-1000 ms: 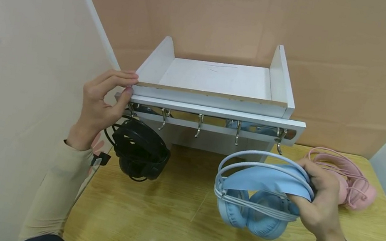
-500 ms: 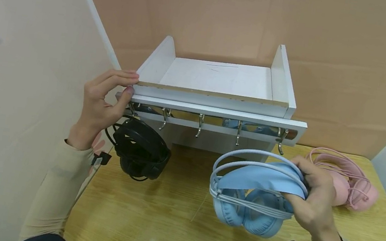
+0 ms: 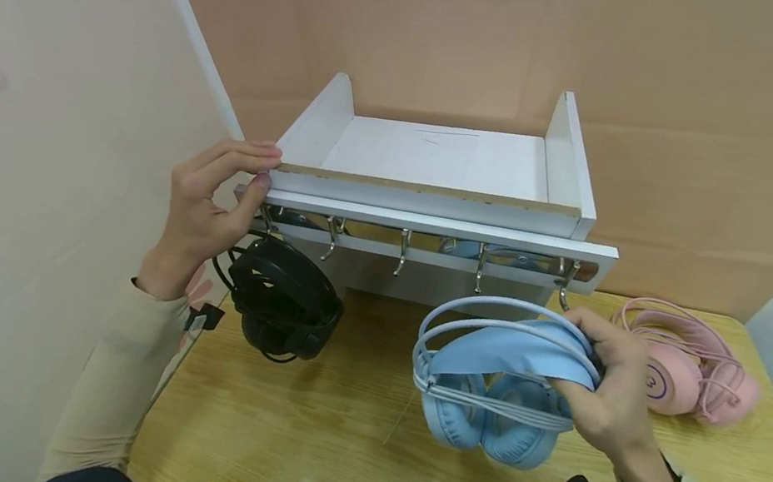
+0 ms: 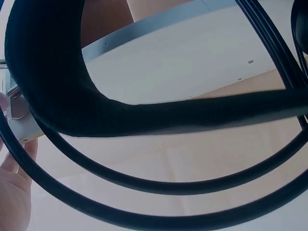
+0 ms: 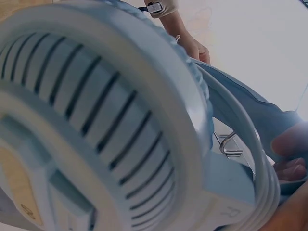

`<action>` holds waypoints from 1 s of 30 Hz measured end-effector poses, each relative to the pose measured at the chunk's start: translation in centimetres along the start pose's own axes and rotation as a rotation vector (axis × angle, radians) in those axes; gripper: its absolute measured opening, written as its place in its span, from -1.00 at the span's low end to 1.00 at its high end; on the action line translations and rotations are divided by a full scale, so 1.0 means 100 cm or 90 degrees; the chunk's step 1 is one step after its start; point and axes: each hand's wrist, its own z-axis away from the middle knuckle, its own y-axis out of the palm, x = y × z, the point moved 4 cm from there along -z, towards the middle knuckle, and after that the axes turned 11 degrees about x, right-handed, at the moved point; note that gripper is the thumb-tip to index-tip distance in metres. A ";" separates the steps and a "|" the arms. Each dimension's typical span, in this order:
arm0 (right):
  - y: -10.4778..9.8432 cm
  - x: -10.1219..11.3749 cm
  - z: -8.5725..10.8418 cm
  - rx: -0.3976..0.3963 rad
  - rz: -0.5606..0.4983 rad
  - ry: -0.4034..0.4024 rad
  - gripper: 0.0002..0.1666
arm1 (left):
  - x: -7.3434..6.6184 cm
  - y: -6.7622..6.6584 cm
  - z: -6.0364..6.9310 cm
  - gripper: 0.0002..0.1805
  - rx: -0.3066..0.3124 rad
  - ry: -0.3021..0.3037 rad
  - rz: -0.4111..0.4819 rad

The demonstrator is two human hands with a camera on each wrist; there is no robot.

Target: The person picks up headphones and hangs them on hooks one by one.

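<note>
My right hand (image 3: 617,387) holds blue headphones (image 3: 516,354) by the right side of the padded headband, with their cable bundled round them. They hang in front of the hook rail (image 3: 375,216), apart from its hooks. In the right wrist view a slatted ear cup (image 5: 96,120) fills much of the picture, and a metal hook (image 5: 228,144) shows behind. With fingers on top and thumb at the front, my left hand (image 3: 211,196) grips the left end of the white shelf (image 3: 431,202). Just below it, black headphones (image 3: 283,292) hang from the leftmost hook, large in the left wrist view.
Pink headphones (image 3: 671,383) lie on the wooden table (image 3: 352,455) at the right, behind my right hand. Several metal hooks line the rail. A white panel (image 3: 54,180) stands close on the left, and a brown backing (image 3: 711,157) rises behind the shelf.
My right hand has carried the blue headphones a little to the left, uncovering more of the pink pair. The left hand keeps its hold on the shelf; the black headphones have not moved.
</note>
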 end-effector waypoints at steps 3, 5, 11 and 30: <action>0.002 0.001 -0.001 0.003 -0.001 -0.002 -0.60 | 0.000 0.000 -0.001 -0.78 0.002 0.000 0.001; 0.003 0.002 -0.002 0.005 0.002 -0.002 -0.60 | -0.001 0.000 -0.001 -0.78 0.000 -0.001 0.002; 0.011 0.003 -0.005 0.011 0.000 -0.004 -0.63 | -0.001 0.000 -0.002 -0.78 0.001 0.000 0.002; 0.030 0.001 -0.010 0.014 -0.016 0.021 -0.61 | 0.000 0.000 -0.003 -0.77 0.013 -0.003 -0.004</action>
